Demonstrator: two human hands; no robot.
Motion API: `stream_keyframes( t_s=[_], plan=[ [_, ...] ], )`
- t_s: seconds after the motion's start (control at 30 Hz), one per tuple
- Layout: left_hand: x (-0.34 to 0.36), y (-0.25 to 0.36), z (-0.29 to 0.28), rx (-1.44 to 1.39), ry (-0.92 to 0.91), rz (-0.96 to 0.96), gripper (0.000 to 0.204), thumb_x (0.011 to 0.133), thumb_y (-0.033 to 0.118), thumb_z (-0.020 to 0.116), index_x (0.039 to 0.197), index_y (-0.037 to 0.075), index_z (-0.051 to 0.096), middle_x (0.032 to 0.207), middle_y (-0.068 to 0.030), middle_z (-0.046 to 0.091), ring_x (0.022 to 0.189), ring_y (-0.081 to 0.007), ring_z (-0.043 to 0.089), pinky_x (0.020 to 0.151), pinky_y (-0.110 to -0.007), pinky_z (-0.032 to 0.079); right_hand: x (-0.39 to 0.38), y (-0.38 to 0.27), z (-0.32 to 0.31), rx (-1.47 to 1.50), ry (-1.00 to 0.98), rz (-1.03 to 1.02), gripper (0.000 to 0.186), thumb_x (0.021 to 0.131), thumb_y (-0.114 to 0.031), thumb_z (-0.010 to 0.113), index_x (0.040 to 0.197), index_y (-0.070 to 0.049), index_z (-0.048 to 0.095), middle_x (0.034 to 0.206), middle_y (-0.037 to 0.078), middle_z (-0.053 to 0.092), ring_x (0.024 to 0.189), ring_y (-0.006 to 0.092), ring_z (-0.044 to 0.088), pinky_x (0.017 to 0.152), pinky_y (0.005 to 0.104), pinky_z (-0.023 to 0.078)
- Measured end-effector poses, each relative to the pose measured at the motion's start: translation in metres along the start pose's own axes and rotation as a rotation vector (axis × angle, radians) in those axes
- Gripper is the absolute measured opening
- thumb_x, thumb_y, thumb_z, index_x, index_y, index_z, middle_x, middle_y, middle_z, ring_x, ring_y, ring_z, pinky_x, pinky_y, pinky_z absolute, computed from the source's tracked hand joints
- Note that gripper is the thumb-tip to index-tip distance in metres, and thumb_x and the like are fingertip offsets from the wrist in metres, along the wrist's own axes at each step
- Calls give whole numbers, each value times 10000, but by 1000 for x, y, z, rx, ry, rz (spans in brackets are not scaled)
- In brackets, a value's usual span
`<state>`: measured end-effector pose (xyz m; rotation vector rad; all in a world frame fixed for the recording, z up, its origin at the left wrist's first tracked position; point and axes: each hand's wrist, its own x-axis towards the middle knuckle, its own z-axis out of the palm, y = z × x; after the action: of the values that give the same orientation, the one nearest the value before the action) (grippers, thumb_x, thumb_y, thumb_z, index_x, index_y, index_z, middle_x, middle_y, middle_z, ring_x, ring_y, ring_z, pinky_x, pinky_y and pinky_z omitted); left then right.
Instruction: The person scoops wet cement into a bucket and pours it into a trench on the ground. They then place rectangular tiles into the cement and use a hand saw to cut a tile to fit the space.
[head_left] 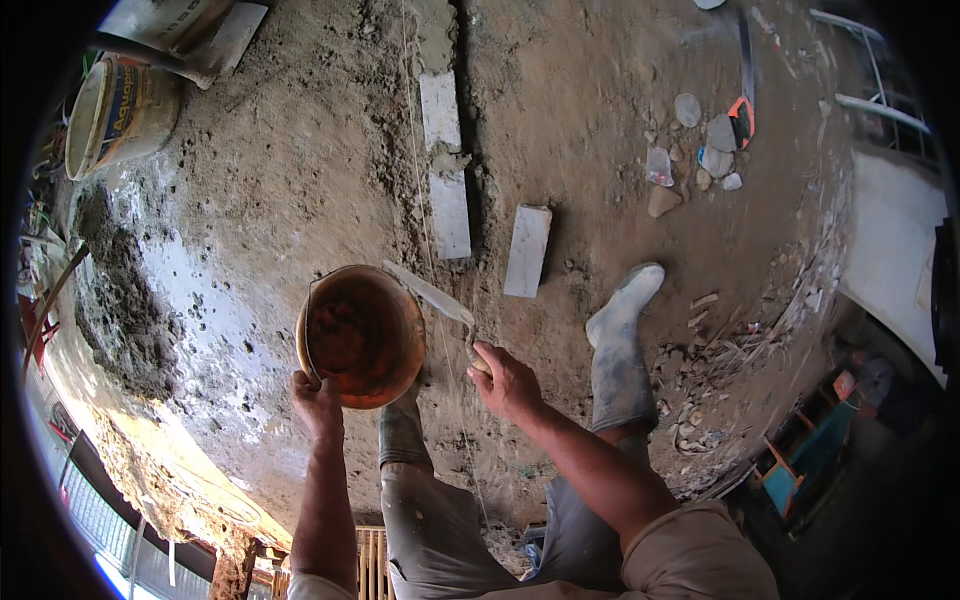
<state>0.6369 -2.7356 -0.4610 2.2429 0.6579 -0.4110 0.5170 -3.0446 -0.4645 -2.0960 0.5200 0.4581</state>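
- Counting from the middle of the view: at 8 to 9 o'clock, a round bucket (pixel 362 345), mouth toward the camera, orange-brown and stained inside, with a thin wire handle (pixel 309 328) along its left edge.
- Clasping the bucket's rim at its own 7 o'clock with the left hand (pixel 318 397), closed there, some fingers hidden.
- Gripping the handle end of a trowel (pixel 438 298) in the right hand (pixel 510 385), closed, toward 5 o'clock.
- Pointing the trowel's blade toward 10 or 11 o'clock from that hand, right beside the bucket's rim; impossible to tell whether touching.
- Lying in line between 11 and 12 o'clock: two pale blocks (pixel 450 213), with grey mortar (pixel 435 40) between them and beyond the farther one.
- Running just left of those blocks, from 12 toward 6 o'clock: a thin string (pixel 418 150).
- Lying loose at 1 to 2 o'clock: a single block (pixel 528 251), apart from the row.
- Standing in pale, dirt-smeared boots (pixel 622 345) at 3 to 4 and at 7 o'clock.
- Scattered at 2 o'clock: stones (pixel 720 132), beside an orange-handled tool (pixel 741 118).
- Tilted at 10 o'clock: a whitish pail (pixel 140 110); spread at 9 o'clock: a dark, lumpy heap (pixel 112 300).
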Motion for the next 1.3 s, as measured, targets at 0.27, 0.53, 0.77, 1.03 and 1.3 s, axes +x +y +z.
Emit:
stream_keyframes(
  t_s=[0.27, 0.53, 0.77, 1.03, 1.3],
  plan=[
    [-3, -7, -1, 60, 67, -64, 245, 724, 33, 643, 918, 19, 495, 895, -122, 554, 779, -266, 541, 762, -398, 474, -20, -41, -27, -35, -361, 23, 465, 909, -234, 681, 1312, -61, 526, 1128, 193, 664, 962, 375, 679, 793, 453, 562],
    [-25, -1, -46, 224, 192, -61, 670, 751, 23, 593, 1391, 103, 411, 1268, -214, 497, 1144, -423, 537, 966, -495, 471, -20, -38, -64, -146, -262, 75, 515, 820, -201, 723, 1270, -67, 512, 1024, 247, 677, 926, 447, 657, 772, 502, 539],
    [-51, -14, -134, 332, 350, -35, 588, 762, 3, 564, 1333, 123, 495, 1191, -201, 506, 1072, -424, 557, 921, -487, 490, -14, -63, -113, -232, -275, 108, 565, 788, -242, 745, 1276, -25, 559, 1120, 250, 664, 1047, 438, 632, 881, 485, 514],
    [-86, -102, -222, 13, 498, -321, 357, 728, -42, 574, 1061, 76, 626, 1219, -205, 501, 1108, -415, 549, 948, -462, 486, -12, -172, -120, -238, -420, 296, 643, 786, -312, 746, 1332, -28, 561, 1145, 222, 681, 1074, 401, 646, 911, 456, 512],
    [-114, -194, -300, 154, 732, -280, 167, 701, -18, 626, 855, 48, 638, 1188, -198, 607, 1146, -397, 563, 944, -468, 479, -12, -304, -34, -740, -458, -47, 591, 768, -292, 725, 1296, -101, 542, 1119, 229, 675, 1061, 436, 630, 894, 499, 507]
  ],
)
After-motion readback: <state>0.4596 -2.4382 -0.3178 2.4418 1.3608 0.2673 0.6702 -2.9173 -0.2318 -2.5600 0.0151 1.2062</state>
